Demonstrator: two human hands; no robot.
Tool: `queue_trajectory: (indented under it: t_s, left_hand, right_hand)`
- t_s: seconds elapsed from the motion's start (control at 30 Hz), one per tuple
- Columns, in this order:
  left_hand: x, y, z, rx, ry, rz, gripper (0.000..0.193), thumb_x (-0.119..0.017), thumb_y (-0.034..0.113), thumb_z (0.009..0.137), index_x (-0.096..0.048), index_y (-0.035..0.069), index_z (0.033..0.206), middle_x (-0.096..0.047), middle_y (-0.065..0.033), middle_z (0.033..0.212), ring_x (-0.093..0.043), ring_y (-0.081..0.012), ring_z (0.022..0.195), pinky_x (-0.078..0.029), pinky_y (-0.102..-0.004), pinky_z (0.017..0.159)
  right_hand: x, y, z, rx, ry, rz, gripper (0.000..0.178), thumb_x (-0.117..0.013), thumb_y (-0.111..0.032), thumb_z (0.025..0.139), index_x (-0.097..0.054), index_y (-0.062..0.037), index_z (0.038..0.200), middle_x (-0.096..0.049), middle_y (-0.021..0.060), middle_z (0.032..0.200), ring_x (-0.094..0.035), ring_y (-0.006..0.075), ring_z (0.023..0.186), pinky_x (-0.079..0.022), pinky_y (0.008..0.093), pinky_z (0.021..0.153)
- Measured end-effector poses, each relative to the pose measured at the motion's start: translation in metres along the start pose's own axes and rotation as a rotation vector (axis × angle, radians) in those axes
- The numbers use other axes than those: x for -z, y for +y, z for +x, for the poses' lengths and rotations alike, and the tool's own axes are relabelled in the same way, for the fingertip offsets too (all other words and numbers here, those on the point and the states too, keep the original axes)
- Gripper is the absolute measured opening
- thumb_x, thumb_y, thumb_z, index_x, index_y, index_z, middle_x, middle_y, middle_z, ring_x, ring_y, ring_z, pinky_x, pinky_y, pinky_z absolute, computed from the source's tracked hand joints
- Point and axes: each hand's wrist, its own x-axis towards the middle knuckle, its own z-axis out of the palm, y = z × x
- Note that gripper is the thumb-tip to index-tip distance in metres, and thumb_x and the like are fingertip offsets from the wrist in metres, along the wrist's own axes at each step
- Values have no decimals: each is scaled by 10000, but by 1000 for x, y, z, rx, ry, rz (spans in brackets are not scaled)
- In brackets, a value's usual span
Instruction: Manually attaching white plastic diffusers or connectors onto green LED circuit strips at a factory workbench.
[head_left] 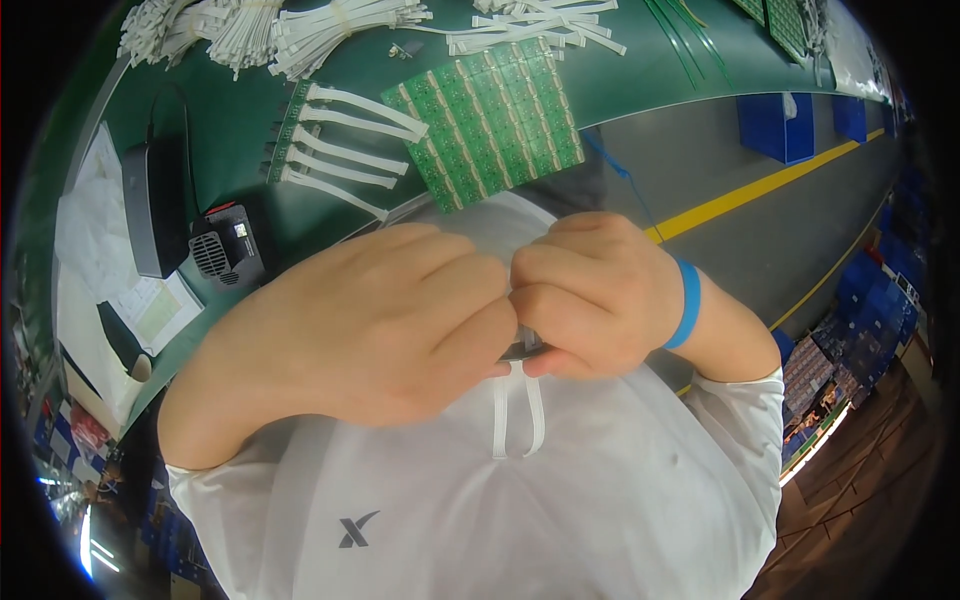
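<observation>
My left hand (400,320) and my right hand (600,295) meet in front of my chest, both closed with the fingertips pressed together. Between them they pinch a small dark part (524,350), mostly hidden by the fingers. Two white flat cables (500,425) hang down from it. Just beyond my hands, a panel of green circuit boards (490,120) overhangs the edge of the green table. Left of that lies a strip of green boards (285,140) with several white flat cables (345,160) sticking out to the right.
Bundles of white flat cables (340,35) lie along the far side. On the left stand a black upright box (155,205) and a black device (230,245), near papers (165,305). Green wires (680,40) lie far right; a blue bin (775,128) stands beyond the table.
</observation>
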Motion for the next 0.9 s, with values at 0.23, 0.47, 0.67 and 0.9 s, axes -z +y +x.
queue_trajectory:
  t_s: [0.23,0.47,0.67,0.9]
  left_hand:
    - [-8,-1,-2,77,149,81,330,-774,129,595,-601,-37,821,-485,-101,730,-473,-282,578,-413,-379,516]
    - [-30,5,-10,95,283,199,290,-759,119,616,-600,-36,803,-448,-78,685,-452,-239,552,-394,-353,493]
    - [-35,6,-15,81,345,167,286,-764,127,604,-601,-29,780,-429,-64,683,-471,-232,564,-421,-333,507]
    - [-19,0,-15,93,202,63,283,-784,153,610,-599,11,770,-460,-63,720,-503,-242,594,-451,-347,528]
  right_hand:
    - [-3,0,-2,-175,91,-40,339,-675,-362,884,-550,-47,883,-491,69,802,-517,213,537,-406,332,434]
    - [-15,1,-10,-122,161,-130,374,-686,-403,858,-558,-53,825,-480,41,750,-515,181,521,-388,299,423]
    - [-17,0,-6,-95,184,-124,367,-687,-388,856,-548,-57,778,-468,41,731,-492,178,494,-372,300,409]
    - [8,-1,10,-68,30,-39,287,-723,-297,826,-609,-34,832,-464,42,729,-471,176,471,-377,311,400]
